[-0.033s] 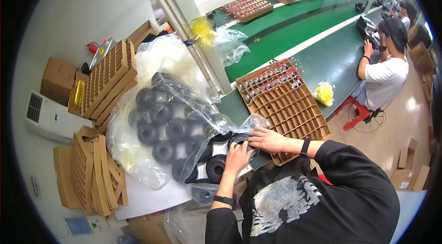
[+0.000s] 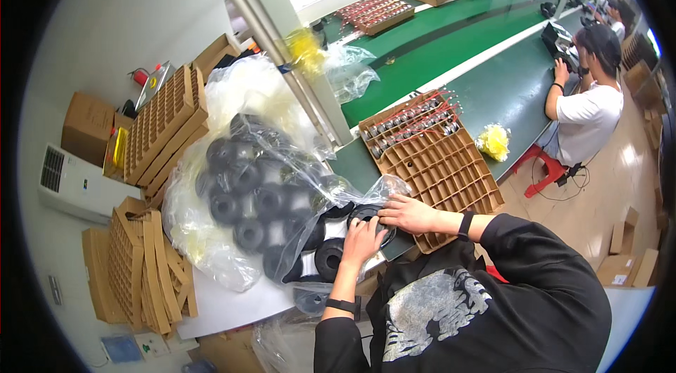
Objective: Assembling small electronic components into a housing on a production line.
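Observation:
A black round part [image 2: 362, 213] with a raised ring lies at the mouth of a clear plastic bag [image 2: 239, 271]. My left hand [image 2: 362, 242] grips its near side, with fingers bent over the edge. From the right, my right hand [image 2: 408, 214] holds the same part, its fingers pressed on the rim; the fingertips are partly hidden. Beside my left hand sits another black ring-shaped part [image 2: 329, 258] with a hole in its middle. Several more such parts [image 2: 250, 233] show blurred through the bag's film.
A cardboard divider tray [image 2: 451, 176], partly filled with small metal pieces on red wires, stands right of my hands. A post [image 2: 310, 84] rises behind the bag. Stacked divider trays [image 2: 165, 126] stand at left. A co-worker [image 2: 591, 91] sits at the green bench, near a yellow bundle [image 2: 494, 142].

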Available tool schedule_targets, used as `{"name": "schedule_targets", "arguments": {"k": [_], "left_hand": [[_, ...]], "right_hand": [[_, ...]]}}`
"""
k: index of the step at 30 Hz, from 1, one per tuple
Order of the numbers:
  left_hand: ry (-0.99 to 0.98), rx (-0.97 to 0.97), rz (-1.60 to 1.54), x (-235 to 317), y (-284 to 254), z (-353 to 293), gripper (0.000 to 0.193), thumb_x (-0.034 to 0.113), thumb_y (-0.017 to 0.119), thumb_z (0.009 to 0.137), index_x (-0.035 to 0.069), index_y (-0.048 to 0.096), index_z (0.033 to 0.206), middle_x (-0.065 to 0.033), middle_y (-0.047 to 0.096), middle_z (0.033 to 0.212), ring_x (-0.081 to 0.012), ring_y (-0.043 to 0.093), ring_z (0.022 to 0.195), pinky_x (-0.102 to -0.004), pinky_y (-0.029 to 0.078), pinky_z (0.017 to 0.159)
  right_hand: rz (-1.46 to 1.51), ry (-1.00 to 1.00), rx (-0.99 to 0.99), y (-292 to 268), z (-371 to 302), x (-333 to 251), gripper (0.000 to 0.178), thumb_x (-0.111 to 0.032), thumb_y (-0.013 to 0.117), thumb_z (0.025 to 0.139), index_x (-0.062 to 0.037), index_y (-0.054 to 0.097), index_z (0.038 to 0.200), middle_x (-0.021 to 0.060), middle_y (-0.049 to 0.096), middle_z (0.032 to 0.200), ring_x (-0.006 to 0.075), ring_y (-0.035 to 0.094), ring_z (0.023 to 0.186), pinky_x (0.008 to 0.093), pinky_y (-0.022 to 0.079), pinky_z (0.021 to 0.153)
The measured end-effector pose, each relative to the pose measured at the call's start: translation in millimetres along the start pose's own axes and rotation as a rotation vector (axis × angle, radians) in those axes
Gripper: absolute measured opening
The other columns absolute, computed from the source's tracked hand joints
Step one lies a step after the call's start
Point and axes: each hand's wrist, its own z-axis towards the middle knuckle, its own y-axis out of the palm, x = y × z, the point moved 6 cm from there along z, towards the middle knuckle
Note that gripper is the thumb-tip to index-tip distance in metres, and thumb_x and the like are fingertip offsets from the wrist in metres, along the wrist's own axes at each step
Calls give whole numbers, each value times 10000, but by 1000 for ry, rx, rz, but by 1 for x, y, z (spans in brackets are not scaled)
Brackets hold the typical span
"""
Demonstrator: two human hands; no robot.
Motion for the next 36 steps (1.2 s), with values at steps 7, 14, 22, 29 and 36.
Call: {"name": "schedule_targets", "arguments": {"k": [7, 14, 22, 29, 36], "left_hand": [[181, 125, 114, 12, -14, 4, 353, 316, 646, 794, 28, 583, 987, -83, 593, 715, -225, 570, 659, -360, 422, 744], [268, 139, 155, 17, -9, 6, 301, 230, 641, 767, 15, 597, 972, -72, 582, 657, -208, 565, 617, -347, 426, 711], [171, 209, -40, 6, -24, 9, 207, 154, 634, 732, 52, 613, 911, -84, 594, 649, -222, 556, 569, -364, 398, 667], [-36, 283, -204, -5, -37, 7, 33, 81, 603, 763, 95, 604, 793, -28, 583, 586, -199, 526, 531, -324, 342, 632], [-48, 324, -240, -9, -35, 6, 23, 68, 590, 763, 86, 580, 756, -34, 579, 578, -219, 489, 505, -337, 347, 641]], "right_hand": [[83, -113, 59, -16, -11, 8, 362, -166, 490, 808, -117, 556, 1160, 23, 540, 1241, 179, 534, 1015, 343, 395, 904], [16, -199, 22, -5, -10, 8, 353, -159, 468, 821, -81, 511, 1163, 52, 529, 1225, 176, 552, 935, 312, 414, 807], [38, -180, 16, 1, -3, 25, 165, -197, 500, 773, -111, 520, 912, 3, 555, 961, 169, 517, 933, 305, 399, 781], [-14, -220, -62, -5, -7, 20, 155, -196, 514, 759, -139, 526, 903, -5, 534, 915, 177, 490, 895, 317, 402, 767], [-3, -361, -53, -9, -5, 16, 123, -205, 522, 746, -134, 510, 845, 7, 502, 867, 195, 492, 884, 327, 407, 744]]}}
